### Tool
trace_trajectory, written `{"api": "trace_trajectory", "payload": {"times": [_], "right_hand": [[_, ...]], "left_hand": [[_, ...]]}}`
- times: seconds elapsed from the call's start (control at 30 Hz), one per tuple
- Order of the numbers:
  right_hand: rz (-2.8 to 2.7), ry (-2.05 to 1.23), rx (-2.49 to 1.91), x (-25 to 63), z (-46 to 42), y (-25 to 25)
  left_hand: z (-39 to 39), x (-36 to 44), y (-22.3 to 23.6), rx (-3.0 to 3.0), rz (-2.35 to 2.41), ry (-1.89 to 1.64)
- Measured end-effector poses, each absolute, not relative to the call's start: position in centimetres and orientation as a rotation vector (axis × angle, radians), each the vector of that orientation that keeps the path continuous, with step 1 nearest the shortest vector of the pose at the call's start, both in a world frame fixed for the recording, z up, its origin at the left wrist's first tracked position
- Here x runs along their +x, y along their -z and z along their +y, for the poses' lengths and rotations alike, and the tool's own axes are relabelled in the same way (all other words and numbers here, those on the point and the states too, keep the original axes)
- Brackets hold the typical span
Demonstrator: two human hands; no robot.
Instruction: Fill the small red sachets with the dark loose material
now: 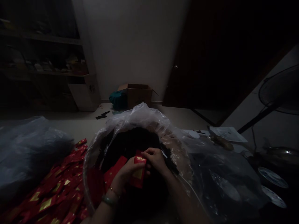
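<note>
Red envelope, gold panel on its face and pale characters across the top, stands upright between both hands, above the dark inside of a clear plastic bag. Left hand grips its lower side, fingers closed against the paper. Right hand clasps the top edge from the other side, fingers curled over. Both hands are closed on it; the exact finger placement behind the paper is hidden. Thin gold bracelet and green bangle sit on the left wrist.

Second red envelope lies just beside the left hand, at the bag's mouth. Bag contents are too shadowed to tell.

Heap of red envelopes with gold marks spreads left of the bag, touching its side. Grey plastic bag lies just beyond the heap.

Farther off, an open cardboard box stands on the floor by the wall, with a teal bundle touching its left side and a black strip nearby. Shelves stand to the left, a dark door to the right. Right of the bag: papers, a patterned plate, a fan.
</note>
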State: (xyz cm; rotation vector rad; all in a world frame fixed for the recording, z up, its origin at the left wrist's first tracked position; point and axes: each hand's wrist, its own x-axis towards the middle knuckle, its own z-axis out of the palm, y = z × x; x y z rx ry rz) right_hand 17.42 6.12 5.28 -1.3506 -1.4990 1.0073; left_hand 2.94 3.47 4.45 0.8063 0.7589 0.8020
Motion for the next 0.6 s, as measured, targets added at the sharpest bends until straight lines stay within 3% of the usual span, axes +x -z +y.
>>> {"api": "trace_trajectory", "payload": {"times": [0.37,0.6], "right_hand": [[-1.516,-1.067,-1.378,18.2,7.5,-3.5],[-1.659,-0.474,-1.619,25.2,9.9,-1.3]], "left_hand": [[4.1,3.4,-4.4,0.693,0.939,-0.704],[4.2,3.2,-4.7,0.727,0.99,-0.806]]}}
